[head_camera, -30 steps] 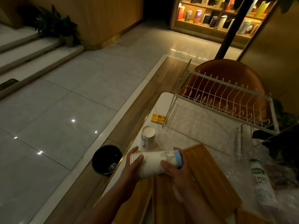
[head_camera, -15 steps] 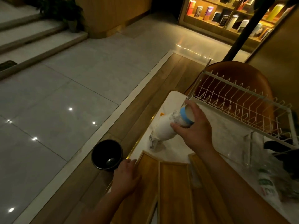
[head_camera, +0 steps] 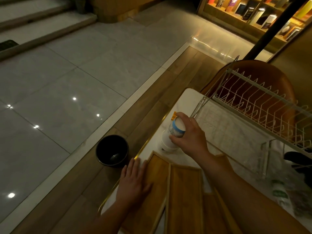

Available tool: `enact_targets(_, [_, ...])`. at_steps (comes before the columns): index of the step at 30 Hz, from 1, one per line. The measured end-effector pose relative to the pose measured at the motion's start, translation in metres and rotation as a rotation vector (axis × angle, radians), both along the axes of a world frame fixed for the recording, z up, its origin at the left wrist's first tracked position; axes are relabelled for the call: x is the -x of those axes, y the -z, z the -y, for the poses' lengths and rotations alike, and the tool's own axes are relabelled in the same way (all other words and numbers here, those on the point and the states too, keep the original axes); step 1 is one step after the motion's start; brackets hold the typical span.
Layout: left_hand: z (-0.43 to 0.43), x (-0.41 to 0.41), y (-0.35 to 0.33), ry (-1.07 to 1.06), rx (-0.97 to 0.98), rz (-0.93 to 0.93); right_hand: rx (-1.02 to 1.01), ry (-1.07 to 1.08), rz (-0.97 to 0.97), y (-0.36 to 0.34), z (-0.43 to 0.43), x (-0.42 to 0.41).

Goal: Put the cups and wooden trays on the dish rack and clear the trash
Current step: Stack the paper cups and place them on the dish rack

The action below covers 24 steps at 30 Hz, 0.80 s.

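My right hand [head_camera: 190, 138] grips a white paper cup with a blue band [head_camera: 174, 130], held upside down and pressed over another cup on the white table [head_camera: 189, 97]. My left hand [head_camera: 134, 183] lies flat, fingers spread, on the left wooden tray [head_camera: 157, 168] at the table's near left edge. Two more wooden trays [head_camera: 184, 196] lie beside it, partly under my right forearm. The white wire dish rack [head_camera: 260, 100] stands empty at the back right of the table.
A black bin [head_camera: 112, 152] stands on the wooden floor strip just left of the table. A small yellow packet [head_camera: 173, 115] lies behind the cups. Crumpled clear plastic and a green-labelled bottle [head_camera: 280, 193] lie at the right. A brown chair [head_camera: 263, 70] is behind the rack.
My left hand let go of the cup and came down onto the left tray. My right hand turned the cup upside down and lowered it over the cup standing on the table.
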<state>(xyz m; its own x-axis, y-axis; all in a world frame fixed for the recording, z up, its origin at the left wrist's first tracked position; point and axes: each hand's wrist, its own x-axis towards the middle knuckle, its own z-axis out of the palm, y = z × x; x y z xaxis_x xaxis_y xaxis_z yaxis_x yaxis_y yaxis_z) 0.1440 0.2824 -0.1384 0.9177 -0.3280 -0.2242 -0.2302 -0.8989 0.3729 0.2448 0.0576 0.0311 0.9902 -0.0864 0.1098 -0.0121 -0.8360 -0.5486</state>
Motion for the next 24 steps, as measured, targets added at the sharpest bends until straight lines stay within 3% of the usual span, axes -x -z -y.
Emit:
enact_targets(12, [0.0, -0.001, 0.002, 0.004, 0.007, 0.02, 0.019, 0.014, -0.061, 0.049, 0.004, 0.022])
enact_targets(24, [0.001, 0.0, 0.001, 0.003, -0.015, 0.011, -0.053, 0.062, -0.073, 0.048, 0.013, 0.024])
